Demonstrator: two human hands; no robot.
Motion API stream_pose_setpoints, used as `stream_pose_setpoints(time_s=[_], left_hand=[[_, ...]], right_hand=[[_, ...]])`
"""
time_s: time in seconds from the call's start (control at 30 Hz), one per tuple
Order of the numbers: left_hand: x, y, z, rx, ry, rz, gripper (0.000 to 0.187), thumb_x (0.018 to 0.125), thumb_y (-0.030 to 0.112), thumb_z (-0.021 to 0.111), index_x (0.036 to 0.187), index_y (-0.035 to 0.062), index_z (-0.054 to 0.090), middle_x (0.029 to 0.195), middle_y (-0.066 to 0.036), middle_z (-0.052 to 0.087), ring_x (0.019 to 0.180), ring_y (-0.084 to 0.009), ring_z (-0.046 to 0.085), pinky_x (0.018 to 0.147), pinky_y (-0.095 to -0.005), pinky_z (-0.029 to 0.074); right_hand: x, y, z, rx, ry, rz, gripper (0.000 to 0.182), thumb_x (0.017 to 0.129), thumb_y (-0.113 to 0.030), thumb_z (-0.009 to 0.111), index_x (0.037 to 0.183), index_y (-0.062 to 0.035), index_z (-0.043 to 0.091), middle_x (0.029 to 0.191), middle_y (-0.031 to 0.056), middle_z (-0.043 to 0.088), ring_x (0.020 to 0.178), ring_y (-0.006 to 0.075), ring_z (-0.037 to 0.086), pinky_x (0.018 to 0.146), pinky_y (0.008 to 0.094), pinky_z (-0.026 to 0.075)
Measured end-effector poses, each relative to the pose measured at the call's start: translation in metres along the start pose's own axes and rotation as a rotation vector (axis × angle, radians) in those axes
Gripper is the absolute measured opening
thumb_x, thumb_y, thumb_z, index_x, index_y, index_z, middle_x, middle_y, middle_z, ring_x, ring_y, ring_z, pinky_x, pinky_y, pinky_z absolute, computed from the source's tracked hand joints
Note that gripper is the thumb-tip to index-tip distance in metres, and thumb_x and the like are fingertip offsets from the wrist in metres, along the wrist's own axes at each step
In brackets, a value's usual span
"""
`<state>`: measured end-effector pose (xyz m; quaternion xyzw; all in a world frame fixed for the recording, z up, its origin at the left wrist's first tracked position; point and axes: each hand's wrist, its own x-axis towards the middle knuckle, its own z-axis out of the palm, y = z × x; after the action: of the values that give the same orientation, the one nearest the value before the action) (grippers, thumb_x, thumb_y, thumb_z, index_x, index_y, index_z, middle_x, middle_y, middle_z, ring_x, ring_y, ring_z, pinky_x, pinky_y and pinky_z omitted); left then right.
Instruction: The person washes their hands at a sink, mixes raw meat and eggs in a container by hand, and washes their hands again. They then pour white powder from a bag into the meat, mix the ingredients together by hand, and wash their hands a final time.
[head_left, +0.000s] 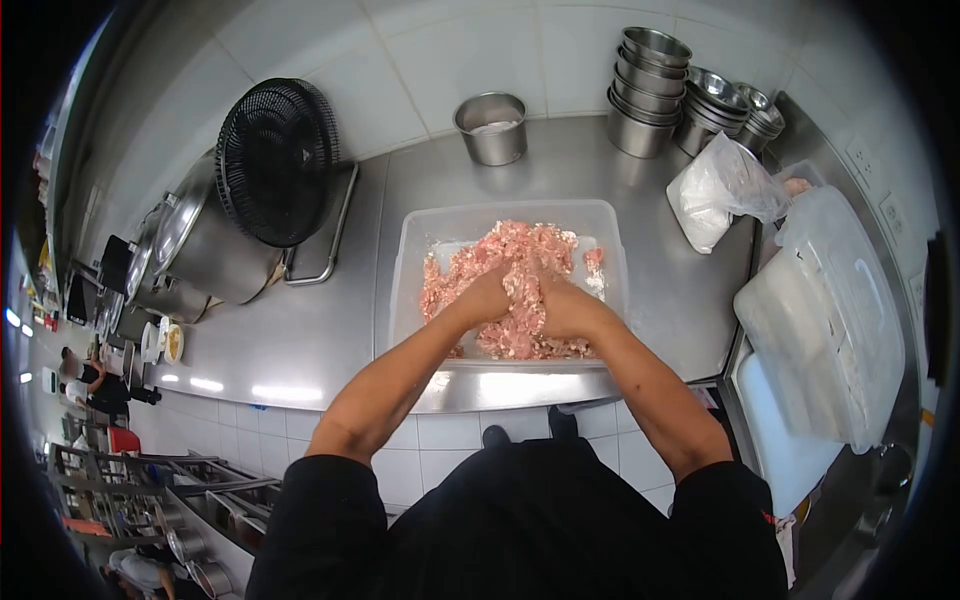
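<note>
A translucent plastic tub (403, 255) holds a heap of pink chopped raw meat (515, 240) dusted with white powder. My left hand (488, 294) is sunk into the left side of the heap, curled inward around the meat. Facing it, my right hand (566, 306) grips the heap from the right. Meat rises between both hands and covers most of the fingers, so the fingertips are hidden. White powder also lies on the tub's bottom at the right.
Behind the tub stands a steel pot (490, 130) with white contents. Stacked steel pots (648, 95), a bag of white powder (710, 195) and a large plastic bin (815, 310) are on the right. A black fan (278, 160) and big stockpots (215, 240) stand left. Other people are at far left.
</note>
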<state>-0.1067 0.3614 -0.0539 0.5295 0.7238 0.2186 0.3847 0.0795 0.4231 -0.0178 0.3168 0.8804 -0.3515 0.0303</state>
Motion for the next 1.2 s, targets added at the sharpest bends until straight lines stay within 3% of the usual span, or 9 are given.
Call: stream_pose_setpoints(time_s=[0.1, 0.23, 0.57, 0.7, 0.8, 0.87, 1.03, 1.17, 1.2], left_hand=[[0.006, 0.001, 0.005, -0.539, 0.007, -0.095, 0.072, 0.081, 0.006, 0.068, 0.147, 0.0028, 0.040, 0.116, -0.022, 0.065, 0.096, -0.0271, 0.066, 0.078, -0.0332, 0.053], [0.006, 0.013, -0.009, -0.441, 0.135, 0.241, 0.065, 0.084, 0.011, 0.070, 0.143, 0.0043, 0.046, 0.121, -0.018, 0.065, 0.101, -0.0249, 0.065, 0.086, -0.0316, 0.051], [-0.032, 0.068, -0.050, -0.008, 0.347, 0.317, 0.037, 0.088, 0.027, 0.067, 0.117, 0.0034, 0.066, 0.107, -0.022, 0.070, 0.101, -0.0382, 0.067, 0.092, -0.0387, 0.051], [-0.011, 0.082, -0.081, 0.998, -0.066, 0.276, 0.030, 0.086, 0.016, 0.056, 0.105, -0.0057, 0.065, 0.102, -0.029, 0.067, 0.100, -0.0440, 0.064, 0.089, -0.0468, 0.051], [0.007, 0.084, -0.062, 0.911, -0.132, 0.418, 0.027, 0.083, 0.010, 0.057, 0.105, -0.0007, 0.070, 0.097, -0.025, 0.069, 0.098, -0.0418, 0.066, 0.089, -0.0447, 0.053], [0.000, 0.096, -0.032, 0.683, -0.131, 0.258, 0.034, 0.081, 0.011, 0.060, 0.113, -0.0003, 0.066, 0.106, -0.026, 0.066, 0.105, -0.0406, 0.064, 0.096, -0.0424, 0.050], [-0.026, 0.109, 0.027, 0.996, -0.415, 0.265, 0.063, 0.079, 0.016, 0.064, 0.140, 0.0075, 0.048, 0.145, -0.024, 0.043, 0.132, -0.0403, 0.045, 0.111, -0.0555, 0.033], [-0.047, 0.092, 0.019, 0.993, -0.419, 0.342, 0.077, 0.080, 0.025, 0.071, 0.150, 0.0179, 0.040, 0.159, -0.021, 0.021, 0.143, -0.0432, 0.031, 0.114, -0.0657, 0.023], [-0.057, 0.089, 0.010, 1.024, -0.388, 0.329, 0.079, 0.079, 0.027, 0.073, 0.150, 0.0214, 0.039, 0.161, -0.022, 0.013, 0.141, -0.0463, 0.032, 0.112, -0.0607, 0.032]], right_hand=[[0.000, 0.009, 0.006, 0.040, 0.265, -0.186, 0.099, 0.074, -0.008, 0.071, 0.154, -0.0007, 0.013, 0.136, 0.0345, 0.047, 0.119, 0.0442, 0.055, 0.104, 0.0431, 0.045], [-0.004, -0.003, -0.010, 0.161, 0.618, -0.406, 0.086, 0.074, -0.011, 0.075, 0.147, -0.0016, 0.030, 0.132, 0.0273, 0.055, 0.120, 0.0420, 0.056, 0.103, 0.0419, 0.045], [-0.021, -0.021, -0.044, 0.292, 0.504, -0.073, 0.055, 0.079, -0.006, 0.071, 0.130, -0.0062, 0.053, 0.115, 0.0239, 0.066, 0.112, 0.0383, 0.062, 0.093, 0.0434, 0.049], [-0.029, -0.003, -0.025, -0.100, 0.302, 0.047, 0.044, 0.082, -0.006, 0.061, 0.126, -0.0081, 0.060, 0.115, 0.0243, 0.066, 0.110, 0.0386, 0.062, 0.093, 0.0447, 0.050], [-0.048, -0.006, -0.044, -0.238, 0.011, 0.055, 0.049, 0.081, -0.007, 0.061, 0.129, -0.0107, 0.060, 0.114, 0.0260, 0.065, 0.107, 0.0380, 0.064, 0.093, 0.0448, 0.050], [-0.054, -0.005, -0.061, -0.183, -0.073, 0.087, 0.052, 0.080, -0.006, 0.062, 0.131, -0.0119, 0.059, 0.111, 0.0271, 0.066, 0.105, 0.0378, 0.065, 0.091, 0.0447, 0.050], [-0.055, 0.000, -0.072, 0.055, 0.182, 0.253, 0.057, 0.078, 0.001, 0.056, 0.133, -0.0113, 0.057, 0.104, 0.0281, 0.067, 0.101, 0.0386, 0.066, 0.085, 0.0448, 0.052], [-0.023, 0.022, -0.023, -0.063, 0.075, 0.230, 0.052, 0.082, -0.002, 0.056, 0.134, -0.0048, 0.052, 0.125, 0.0277, 0.058, 0.115, 0.0402, 0.060, 0.097, 0.0481, 0.048], [-0.017, 0.027, -0.015, -0.140, 0.070, 0.203, 0.054, 0.082, -0.002, 0.057, 0.135, -0.0041, 0.050, 0.130, 0.0275, 0.055, 0.117, 0.0406, 0.059, 0.098, 0.0476, 0.048]])
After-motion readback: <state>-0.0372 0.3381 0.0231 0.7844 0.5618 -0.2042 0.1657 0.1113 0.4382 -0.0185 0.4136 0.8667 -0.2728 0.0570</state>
